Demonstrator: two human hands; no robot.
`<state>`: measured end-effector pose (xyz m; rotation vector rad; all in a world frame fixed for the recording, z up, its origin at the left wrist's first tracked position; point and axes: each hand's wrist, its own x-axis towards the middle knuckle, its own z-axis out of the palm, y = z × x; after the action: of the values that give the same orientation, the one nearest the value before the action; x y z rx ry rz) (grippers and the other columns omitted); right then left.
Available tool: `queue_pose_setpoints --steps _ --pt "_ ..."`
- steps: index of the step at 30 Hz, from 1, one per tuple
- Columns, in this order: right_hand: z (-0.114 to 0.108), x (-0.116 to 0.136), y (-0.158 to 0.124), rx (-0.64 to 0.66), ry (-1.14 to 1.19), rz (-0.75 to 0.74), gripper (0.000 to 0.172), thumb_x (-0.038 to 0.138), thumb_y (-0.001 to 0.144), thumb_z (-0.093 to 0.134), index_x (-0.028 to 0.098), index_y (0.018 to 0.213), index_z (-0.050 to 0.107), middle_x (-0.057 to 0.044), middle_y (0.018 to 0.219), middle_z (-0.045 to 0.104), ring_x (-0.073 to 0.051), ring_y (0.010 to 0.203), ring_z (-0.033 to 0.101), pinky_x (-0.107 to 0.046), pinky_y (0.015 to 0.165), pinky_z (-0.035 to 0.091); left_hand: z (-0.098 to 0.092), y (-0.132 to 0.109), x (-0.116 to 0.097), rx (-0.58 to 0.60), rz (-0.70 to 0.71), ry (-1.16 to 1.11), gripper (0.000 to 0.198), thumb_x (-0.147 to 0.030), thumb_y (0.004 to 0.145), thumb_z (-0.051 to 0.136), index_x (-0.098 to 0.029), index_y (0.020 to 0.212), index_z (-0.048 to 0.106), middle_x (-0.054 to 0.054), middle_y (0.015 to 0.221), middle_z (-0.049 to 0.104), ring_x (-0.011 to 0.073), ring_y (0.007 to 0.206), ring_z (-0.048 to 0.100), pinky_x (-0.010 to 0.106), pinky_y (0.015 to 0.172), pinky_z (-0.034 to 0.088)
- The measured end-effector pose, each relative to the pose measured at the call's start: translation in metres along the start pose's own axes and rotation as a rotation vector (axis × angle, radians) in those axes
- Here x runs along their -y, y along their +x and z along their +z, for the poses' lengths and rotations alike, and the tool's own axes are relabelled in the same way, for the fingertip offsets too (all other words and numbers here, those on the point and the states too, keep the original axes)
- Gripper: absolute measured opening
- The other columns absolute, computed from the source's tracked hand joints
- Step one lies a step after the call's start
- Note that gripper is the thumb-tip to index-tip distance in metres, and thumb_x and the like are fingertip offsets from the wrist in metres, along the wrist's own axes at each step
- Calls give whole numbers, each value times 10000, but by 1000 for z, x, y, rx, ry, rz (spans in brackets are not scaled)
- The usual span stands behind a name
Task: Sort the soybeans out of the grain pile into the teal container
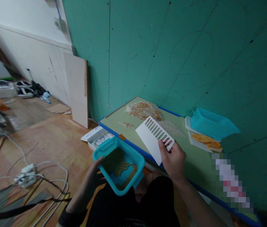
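Note:
My left hand [94, 175] grips the left side of a turquoise plastic container [137, 154], held over my lap at the table's near edge. Small dark green beans [112, 159] and tan round beans [121, 167] lie in its bottom. In my right hand [174, 159], closed on its slotted edge, is a flat white plastic scraper [149, 137], tilted above the table. Just beyond the scraper, a heap of tan beans mixed with white grains [144, 110] spreads on the table, with a smaller patch of beans [127, 125] nearer me.
The pale green table [195, 164] has a blue rim and stands against a green wall [133, 56]. At its right are another turquoise container [213, 123], a white tray [199, 143] and an orange cloth [206, 141]. Cables and a power strip [28, 175] lie on the floor at left.

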<state>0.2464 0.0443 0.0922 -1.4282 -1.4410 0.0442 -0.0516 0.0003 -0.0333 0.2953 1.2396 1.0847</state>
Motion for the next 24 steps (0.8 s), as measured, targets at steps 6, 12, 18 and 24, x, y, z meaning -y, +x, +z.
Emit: queue_pose_setpoints --steps 6,12,18,24 --pt "8 -8 12 -13 -16 -10 382 580 920 676 234 760 642 -76 675 755 -226 582 710 -302 564 524 0 2 2 -40 -1 10 715 -683 756 826 -186 1253 689 143 1040 785 356 943 789 412 730 661" --pt "23 -11 23 -3 -13 -5 401 598 895 679 229 745 634 -70 653 738 -219 567 683 -295 544 478 -5 9 4 -15 -31 3 865 -716 717 828 -162 1357 650 139 1053 792 369 1004 784 372 676 639" --pt "33 -7 29 15 17 -23 407 607 883 677 227 743 635 -74 662 737 -223 582 673 -300 555 459 -1 4 -3 -63 -39 6 883 -708 724 831 -176 1407 660 142 1070 816 371 1004 793 385 687 651" --pt "36 -7 32 42 56 -27 405 601 884 692 228 739 633 -67 654 732 -218 570 667 -297 550 456 6 -8 -12 -63 6 -23 627 -592 904 728 -180 1376 694 134 1077 822 313 895 810 373 686 665"
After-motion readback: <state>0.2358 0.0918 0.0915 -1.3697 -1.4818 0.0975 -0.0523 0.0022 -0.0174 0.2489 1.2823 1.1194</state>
